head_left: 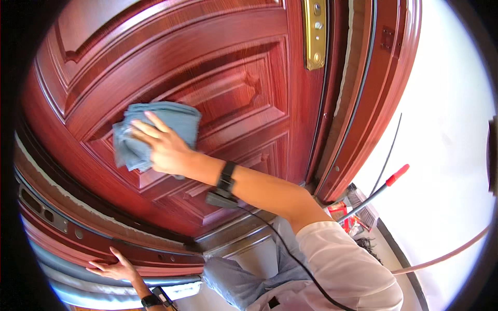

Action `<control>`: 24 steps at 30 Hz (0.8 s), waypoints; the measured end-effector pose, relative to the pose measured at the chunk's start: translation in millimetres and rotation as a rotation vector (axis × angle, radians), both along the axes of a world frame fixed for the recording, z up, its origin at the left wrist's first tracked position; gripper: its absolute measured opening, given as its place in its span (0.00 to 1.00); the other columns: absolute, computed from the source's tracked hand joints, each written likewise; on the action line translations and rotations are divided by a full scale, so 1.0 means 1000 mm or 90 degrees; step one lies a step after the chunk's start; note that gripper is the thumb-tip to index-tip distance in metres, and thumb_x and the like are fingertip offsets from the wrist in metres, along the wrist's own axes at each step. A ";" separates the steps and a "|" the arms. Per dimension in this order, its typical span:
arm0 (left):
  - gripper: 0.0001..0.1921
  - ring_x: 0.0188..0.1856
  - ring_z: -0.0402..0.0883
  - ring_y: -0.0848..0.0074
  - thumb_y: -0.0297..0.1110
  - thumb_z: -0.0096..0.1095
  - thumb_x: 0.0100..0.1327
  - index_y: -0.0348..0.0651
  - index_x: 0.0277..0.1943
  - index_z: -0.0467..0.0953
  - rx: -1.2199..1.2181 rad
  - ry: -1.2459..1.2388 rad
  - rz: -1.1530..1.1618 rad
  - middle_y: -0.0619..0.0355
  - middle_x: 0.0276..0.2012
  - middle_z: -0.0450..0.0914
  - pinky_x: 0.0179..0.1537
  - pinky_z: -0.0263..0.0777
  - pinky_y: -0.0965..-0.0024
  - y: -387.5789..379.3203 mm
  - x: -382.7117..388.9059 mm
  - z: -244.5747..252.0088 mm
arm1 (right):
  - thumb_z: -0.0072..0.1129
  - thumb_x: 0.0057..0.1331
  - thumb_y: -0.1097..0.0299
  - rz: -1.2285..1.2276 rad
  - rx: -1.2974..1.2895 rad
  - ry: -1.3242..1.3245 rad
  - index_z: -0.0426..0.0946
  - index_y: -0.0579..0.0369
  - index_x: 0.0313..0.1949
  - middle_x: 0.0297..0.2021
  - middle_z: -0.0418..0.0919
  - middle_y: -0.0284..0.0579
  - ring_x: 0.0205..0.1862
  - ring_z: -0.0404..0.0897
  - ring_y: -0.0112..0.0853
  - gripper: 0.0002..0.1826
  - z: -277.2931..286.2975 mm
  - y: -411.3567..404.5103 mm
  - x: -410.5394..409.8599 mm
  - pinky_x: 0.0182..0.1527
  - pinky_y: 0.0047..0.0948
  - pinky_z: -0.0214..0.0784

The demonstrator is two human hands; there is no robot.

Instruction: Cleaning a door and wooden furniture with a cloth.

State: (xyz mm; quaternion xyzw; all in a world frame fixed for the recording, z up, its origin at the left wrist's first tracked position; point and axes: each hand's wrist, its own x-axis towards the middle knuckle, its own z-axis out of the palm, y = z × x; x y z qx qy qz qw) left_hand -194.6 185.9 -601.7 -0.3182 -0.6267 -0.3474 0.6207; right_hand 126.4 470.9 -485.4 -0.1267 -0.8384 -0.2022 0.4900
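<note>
My right hand (pixel 165 145) lies spread over a folded blue-grey cloth (pixel 167 116) and presses it against the panelled, reddish-brown door (pixel 249 128), on the left part of a raised panel. A black band with a device is strapped to that forearm. Lower left, my left hand (pixel 116 268) has its fingers apart beside the red door frame (pixel 155 254); it holds nothing, and whether it touches the frame I cannot tell. A brass-coloured lock plate (pixel 315 35) is fixed near the door's edge at the top.
To the right stand a white wall (pixel 439 136), a broom head with bristles (pixel 363 206) and a pole with a red end (pixel 397 175). Red packaging (pixel 342 214) lies by the frame's foot. A black cable (pixel 288 250) runs from the forearm device across my body.
</note>
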 end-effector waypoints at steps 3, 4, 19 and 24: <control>0.46 0.74 0.59 0.37 0.57 0.70 0.65 0.42 0.77 0.57 -0.016 0.004 -0.017 0.32 0.76 0.52 0.69 0.62 0.40 0.009 0.001 -0.001 | 0.65 0.47 0.64 -0.047 0.093 0.059 0.78 0.56 0.62 0.66 0.75 0.47 0.74 0.65 0.40 0.38 0.003 0.005 -0.001 0.79 0.60 0.40; 0.46 0.74 0.59 0.37 0.57 0.70 0.65 0.42 0.77 0.58 -0.014 0.007 -0.021 0.32 0.76 0.52 0.69 0.62 0.40 0.012 0.005 -0.003 | 0.64 0.48 0.65 -0.067 0.129 0.051 0.77 0.57 0.63 0.66 0.75 0.47 0.74 0.64 0.41 0.38 -0.001 0.011 0.011 0.79 0.60 0.39; 0.44 0.73 0.62 0.41 0.55 0.70 0.66 0.37 0.76 0.60 0.011 -0.003 -0.011 0.33 0.75 0.55 0.68 0.64 0.45 0.007 -0.004 -0.006 | 0.64 0.58 0.67 -0.323 -0.091 0.410 0.63 0.61 0.71 0.72 0.61 0.63 0.75 0.56 0.60 0.41 -0.161 0.078 0.284 0.76 0.63 0.39; 0.50 0.74 0.57 0.35 0.59 0.69 0.64 0.33 0.76 0.55 -0.003 -0.006 -0.039 0.27 0.74 0.52 0.69 0.59 0.37 0.008 0.017 -0.003 | 0.56 0.73 0.66 -0.208 -0.396 0.842 0.57 0.65 0.74 0.75 0.57 0.61 0.78 0.52 0.51 0.34 -0.322 0.106 0.300 0.78 0.45 0.38</control>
